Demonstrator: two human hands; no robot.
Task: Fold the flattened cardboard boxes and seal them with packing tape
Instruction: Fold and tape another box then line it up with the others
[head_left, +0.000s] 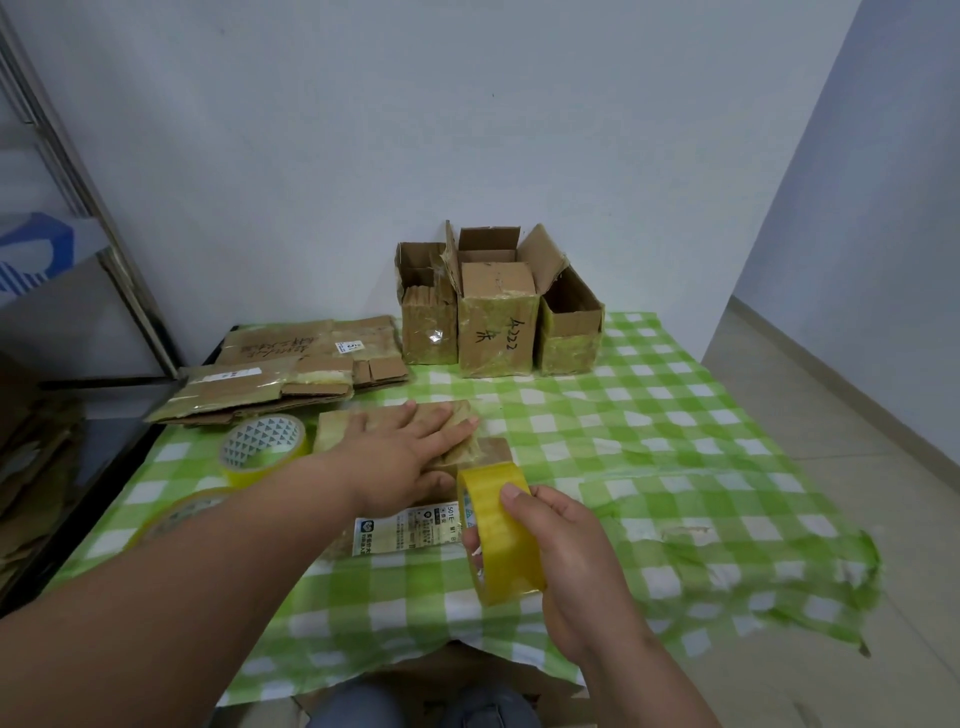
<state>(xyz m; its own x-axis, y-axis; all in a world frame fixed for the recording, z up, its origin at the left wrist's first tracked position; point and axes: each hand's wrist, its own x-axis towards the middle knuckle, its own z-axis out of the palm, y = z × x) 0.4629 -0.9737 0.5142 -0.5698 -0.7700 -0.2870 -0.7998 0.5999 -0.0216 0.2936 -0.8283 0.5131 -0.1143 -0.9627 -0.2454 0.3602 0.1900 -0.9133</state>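
A small folded cardboard box (337, 431) with a white shipping label lies on the green checked table (675, 426) in front of me. My left hand (410, 447) presses flat on its top with straight fingers. At the box's near right corner my right hand (550, 540) grips a yellow packing tape roll (493, 525), held upright on its edge. Two more tape rolls lie to the left: a second tape roll (262, 447) beside the box and a third tape roll (176, 512) partly hidden under my left forearm.
Flattened cardboard boxes (280, 369) are stacked at the table's back left. Three folded boxes (498, 322) with open top flaps stand against the wall at the back. More cardboard is piled on the floor at left (31, 467). Tiled floor lies to the right.
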